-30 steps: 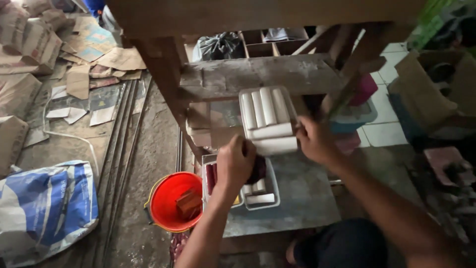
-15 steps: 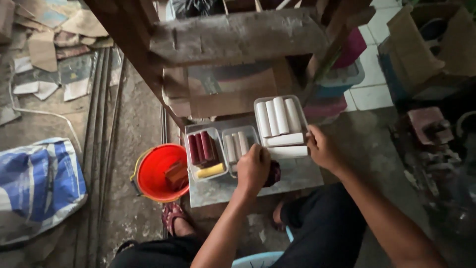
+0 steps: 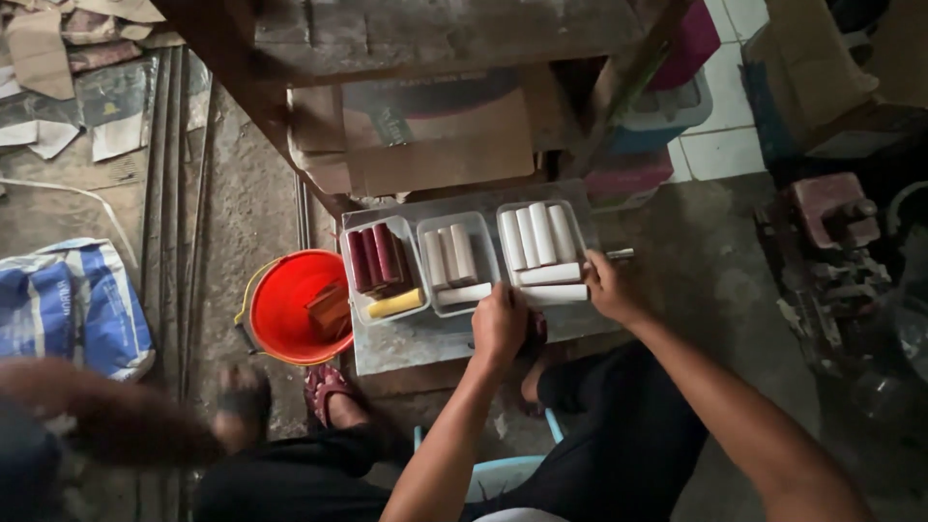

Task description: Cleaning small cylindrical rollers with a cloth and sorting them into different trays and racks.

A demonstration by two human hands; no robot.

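Observation:
Three white trays stand side by side on a grey slab [image 3: 406, 348]. The left tray [image 3: 356, 290] holds dark red sticks and a yellow one. White sticks fill the middle tray [image 3: 481, 253] and the right tray [image 3: 580, 232]. My right hand [image 3: 609, 286] grips the front right corner of the right tray, beside a small metal piece [image 3: 620, 253]. My left hand [image 3: 500, 324] sits at the trays' front edge, fingers closed around a dark red object [image 3: 536, 331] that is mostly hidden.
A red bucket [image 3: 280, 324] with brown blocks stands left of the slab. Behind the trays is a cardboard box [image 3: 435, 135] under a wooden shelf [image 3: 435, 34]. A blue-and-white sack [image 3: 68, 309] and metal rods [image 3: 176, 193] lie left; a dark machine [image 3: 822, 251] sits right.
The tray of white sticks came down from in front of the shelf onto the slab, beside the other two trays. Both hands followed it toward me.

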